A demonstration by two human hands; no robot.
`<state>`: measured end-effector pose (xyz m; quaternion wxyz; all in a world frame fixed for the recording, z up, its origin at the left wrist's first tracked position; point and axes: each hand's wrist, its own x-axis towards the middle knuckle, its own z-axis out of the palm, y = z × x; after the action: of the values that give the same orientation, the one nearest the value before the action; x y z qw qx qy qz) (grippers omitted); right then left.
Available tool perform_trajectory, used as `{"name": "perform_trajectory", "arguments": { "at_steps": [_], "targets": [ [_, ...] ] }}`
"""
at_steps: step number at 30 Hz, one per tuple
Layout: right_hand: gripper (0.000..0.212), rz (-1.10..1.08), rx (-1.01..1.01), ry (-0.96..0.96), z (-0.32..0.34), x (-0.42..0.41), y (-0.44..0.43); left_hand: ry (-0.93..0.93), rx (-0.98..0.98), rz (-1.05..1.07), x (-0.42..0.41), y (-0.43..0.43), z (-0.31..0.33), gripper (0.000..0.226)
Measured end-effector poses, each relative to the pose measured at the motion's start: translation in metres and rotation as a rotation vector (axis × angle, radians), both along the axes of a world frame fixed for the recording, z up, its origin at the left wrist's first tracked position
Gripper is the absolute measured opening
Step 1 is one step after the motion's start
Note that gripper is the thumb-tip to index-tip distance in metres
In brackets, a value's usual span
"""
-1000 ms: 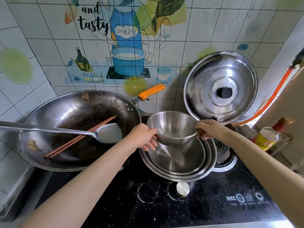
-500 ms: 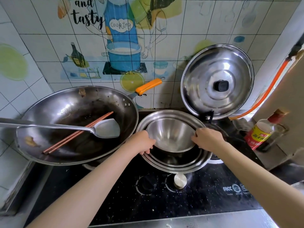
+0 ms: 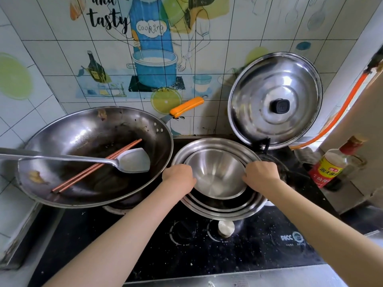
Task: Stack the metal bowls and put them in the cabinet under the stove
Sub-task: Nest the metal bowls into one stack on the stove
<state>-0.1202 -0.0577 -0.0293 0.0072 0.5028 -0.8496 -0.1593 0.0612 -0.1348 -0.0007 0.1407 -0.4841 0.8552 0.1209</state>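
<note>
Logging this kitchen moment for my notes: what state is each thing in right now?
Small bowl: nested in the stack, tilted.
Bowl stack: on the stove, both hands at its rims.
Left hand: grip closed on the stack.
Right hand: grip closed on the stack.
Wok: dirty, holding spatula and chopsticks.
Lid: propped upright against the wall.
Bottle: capped.

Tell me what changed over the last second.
The small bowl went down into the bowl stack. Both hands, left hand and right hand, came down with it onto the stack's rims. The wok, spatula, chopsticks and lid stayed.
</note>
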Motion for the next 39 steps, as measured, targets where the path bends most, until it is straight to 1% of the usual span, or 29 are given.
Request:
{"name": "perform_trajectory", "arguments": {
  "at_steps": [5,9,13,16,20,24,26,30,32,34,36,37,39],
  "targets": [
    [0.031,0.022,-0.026,0.013,-0.001,-0.001,0.001,-0.019,-0.034,-0.016,-0.001,-0.002,-0.003,0.033],
    [0.032,0.040,-0.021,0.027,0.000,0.000,0.000,-0.019,-0.063,-0.044,0.002,-0.004,-0.006,0.028],
    [0.031,0.060,-0.042,0.006,0.000,-0.001,0.002,0.022,-0.070,-0.069,0.006,-0.005,-0.007,0.029],
    [0.033,0.040,-0.130,-0.096,0.002,-0.004,0.005,0.164,-0.036,-0.046,0.011,-0.004,-0.008,0.040],
    [0.029,-0.014,-0.390,-0.307,0.003,-0.012,0.012,0.438,0.061,0.039,0.023,0.001,-0.006,0.043],
    [0.024,-0.066,-0.583,-0.500,-0.001,-0.018,0.014,0.595,0.158,0.135,0.039,0.006,-0.008,0.051],
    [0.026,-0.075,-0.634,-0.524,-0.004,-0.021,0.014,0.566,0.172,0.150,0.047,0.008,-0.010,0.056],
    [0.038,-0.078,-0.640,-0.496,-0.012,-0.027,0.013,0.391,0.262,0.115,0.062,0.008,-0.019,0.068],
    [0.045,-0.130,-0.628,-0.557,-0.017,-0.029,0.012,0.372,0.299,0.121,0.067,0.007,-0.025,0.071],
    [0.053,-0.227,-0.613,-0.691,-0.019,-0.030,0.012,0.392,0.329,0.145,0.068,0.006,-0.031,0.066],
    [0.057,-0.298,-0.597,-0.791,-0.022,-0.031,0.012,0.484,0.366,0.212,0.068,0.005,-0.038,0.049],
    [0.057,-0.319,-0.596,-0.812,-0.023,-0.032,0.013,0.552,0.394,0.253,0.068,0.004,-0.043,0.043],
    [0.055,-0.343,-0.602,-0.811,-0.023,-0.033,0.013,0.706,0.503,0.341,0.065,0.002,-0.051,0.038]
  ]
}}
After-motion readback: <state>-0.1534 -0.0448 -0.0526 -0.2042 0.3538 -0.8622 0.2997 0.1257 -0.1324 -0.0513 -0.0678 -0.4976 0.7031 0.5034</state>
